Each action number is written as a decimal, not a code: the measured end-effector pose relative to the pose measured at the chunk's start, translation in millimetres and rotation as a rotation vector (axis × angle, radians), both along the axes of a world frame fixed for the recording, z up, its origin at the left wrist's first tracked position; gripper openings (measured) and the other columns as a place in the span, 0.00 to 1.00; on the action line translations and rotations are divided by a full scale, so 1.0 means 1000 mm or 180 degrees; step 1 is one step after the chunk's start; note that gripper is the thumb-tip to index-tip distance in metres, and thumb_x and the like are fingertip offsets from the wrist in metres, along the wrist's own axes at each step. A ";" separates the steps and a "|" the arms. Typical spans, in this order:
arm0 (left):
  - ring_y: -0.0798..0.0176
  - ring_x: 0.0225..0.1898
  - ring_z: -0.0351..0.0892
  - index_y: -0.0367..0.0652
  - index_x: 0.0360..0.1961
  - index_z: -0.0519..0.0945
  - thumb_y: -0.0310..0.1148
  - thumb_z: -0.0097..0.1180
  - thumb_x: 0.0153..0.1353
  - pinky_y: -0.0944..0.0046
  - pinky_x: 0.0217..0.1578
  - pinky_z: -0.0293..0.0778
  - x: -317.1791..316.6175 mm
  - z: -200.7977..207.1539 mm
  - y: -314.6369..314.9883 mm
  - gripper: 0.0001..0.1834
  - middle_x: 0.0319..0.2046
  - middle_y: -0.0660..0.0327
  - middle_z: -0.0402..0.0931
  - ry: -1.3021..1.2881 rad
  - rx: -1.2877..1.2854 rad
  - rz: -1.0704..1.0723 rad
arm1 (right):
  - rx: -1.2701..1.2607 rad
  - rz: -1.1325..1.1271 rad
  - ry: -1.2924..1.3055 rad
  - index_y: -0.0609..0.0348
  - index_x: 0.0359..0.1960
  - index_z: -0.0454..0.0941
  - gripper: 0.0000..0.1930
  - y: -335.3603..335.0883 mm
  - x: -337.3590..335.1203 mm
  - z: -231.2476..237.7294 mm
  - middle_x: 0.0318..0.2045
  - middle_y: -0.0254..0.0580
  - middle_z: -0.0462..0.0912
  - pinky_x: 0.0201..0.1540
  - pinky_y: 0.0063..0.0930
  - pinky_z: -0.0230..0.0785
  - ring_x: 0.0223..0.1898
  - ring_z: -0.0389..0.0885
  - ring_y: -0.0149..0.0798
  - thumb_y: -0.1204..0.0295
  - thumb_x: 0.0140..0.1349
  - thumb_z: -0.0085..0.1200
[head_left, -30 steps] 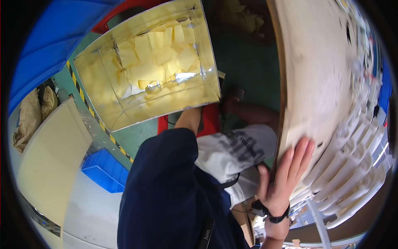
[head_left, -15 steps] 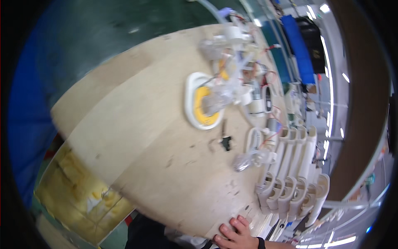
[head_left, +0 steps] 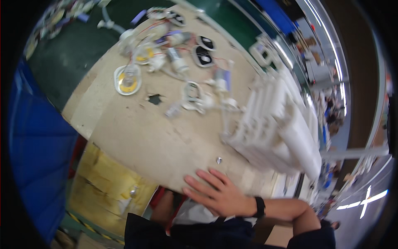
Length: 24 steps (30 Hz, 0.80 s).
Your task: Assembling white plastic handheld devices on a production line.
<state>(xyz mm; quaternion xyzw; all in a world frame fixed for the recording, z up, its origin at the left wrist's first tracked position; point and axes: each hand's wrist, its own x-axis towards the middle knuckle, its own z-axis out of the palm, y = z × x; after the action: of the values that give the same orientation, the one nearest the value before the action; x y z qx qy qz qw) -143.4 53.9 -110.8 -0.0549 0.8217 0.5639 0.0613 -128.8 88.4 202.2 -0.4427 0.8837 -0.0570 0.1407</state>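
My right hand (head_left: 224,195), with a black band at its wrist, reaches over the near edge of the worktable (head_left: 145,141). Its fingers are spread and hold nothing. A small shiny metallic piece (head_left: 219,159) lies on the tabletop just beyond the fingertips. Of my left hand (head_left: 162,207), only a patch of skin shows, low beside the table's near edge; its fingers are hidden. To the right of centre, a blurred stack of long white plastic housings (head_left: 265,120) rests on the table.
White oval parts, one with a yellow centre (head_left: 127,83), and motor-like cylinders (head_left: 178,62) with red wires lie at the far side. A dark ragged hole (head_left: 154,99) marks the tabletop. A yellowish padded surface (head_left: 107,186) and a blue cover (head_left: 37,124) are at the left.
The view has shifted, bringing the tabletop parts further left and the white housings larger. My right hand reaches further into the picture, fingers spread. Skin of my left arm or hand now shows.
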 end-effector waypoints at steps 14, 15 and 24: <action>0.61 0.55 0.70 0.42 0.70 0.53 0.23 0.61 0.55 0.61 0.56 0.66 0.175 0.337 -0.133 0.43 0.54 0.54 0.67 -0.1191 0.1280 -0.1699 | -0.2269 -0.0058 -0.0798 0.61 0.48 0.76 0.13 0.114 0.047 0.092 0.43 0.48 0.79 0.51 0.38 0.70 0.46 0.76 0.50 0.68 0.67 0.50; 0.62 0.56 0.68 0.43 0.71 0.50 0.21 0.59 0.56 0.62 0.57 0.64 0.167 0.371 -0.122 0.44 0.56 0.55 0.65 -0.1273 0.1453 -0.1777 | -0.2310 -0.0106 -0.0655 0.61 0.48 0.77 0.14 0.131 0.057 0.107 0.43 0.48 0.79 0.51 0.38 0.70 0.46 0.76 0.50 0.67 0.66 0.51; 0.65 0.54 0.71 0.30 0.61 0.66 0.22 0.59 0.60 0.64 0.57 0.65 0.113 0.456 0.041 0.28 0.51 0.56 0.75 -0.0684 0.2073 -0.1750 | -0.2391 -0.2988 0.1180 0.63 0.40 0.80 0.14 0.384 -0.064 0.144 0.29 0.42 0.84 0.37 0.26 0.73 0.31 0.82 0.32 0.64 0.63 0.55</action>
<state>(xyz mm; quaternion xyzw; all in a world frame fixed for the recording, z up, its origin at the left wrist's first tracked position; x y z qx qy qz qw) -30.7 94.6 345.6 0.1297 0.5741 0.7474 0.3082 -192.8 472.7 345.7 -0.0292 0.9133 -0.3414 -0.2200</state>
